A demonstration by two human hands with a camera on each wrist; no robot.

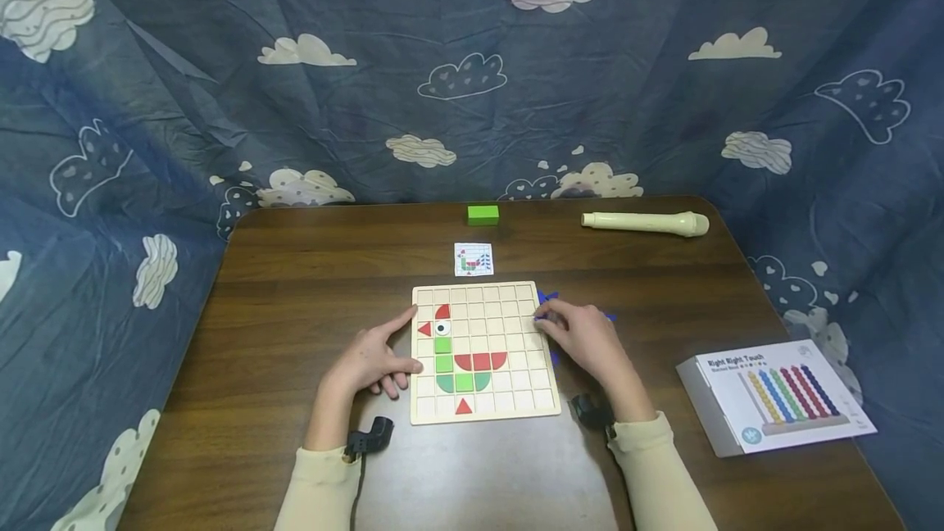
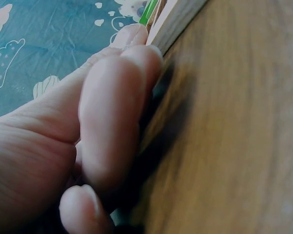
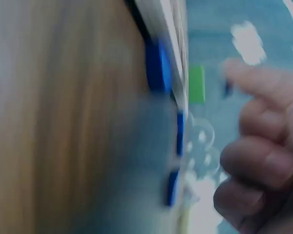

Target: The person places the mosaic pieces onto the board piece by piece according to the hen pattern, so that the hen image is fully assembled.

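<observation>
A square wooden grid board (image 1: 519, 379) lies in front of me, with red, green and white-eyed pieces set out in a bird-like figure. My left hand (image 1: 372, 357) rests at its left edge, index finger and thumb spread along the rim. Over the board's right edge, my right hand (image 1: 586, 338) pinches a small dark blue piece (image 3: 228, 87), mostly hidden by the fingers. Several blue pieces (image 3: 158, 68) lie on the table along that edge, partly under the right hand in the head view. Behind the board is a small picture card (image 1: 473, 259) showing a similar figure.
A green block (image 1: 483, 215) stands beyond the card. To its right lies a cream toy microphone (image 1: 645, 224). A white box picturing a bead abacus (image 1: 782, 400) sits at the table's right side. A blue cloud-patterned curtain (image 1: 442, 15) hangs behind the table.
</observation>
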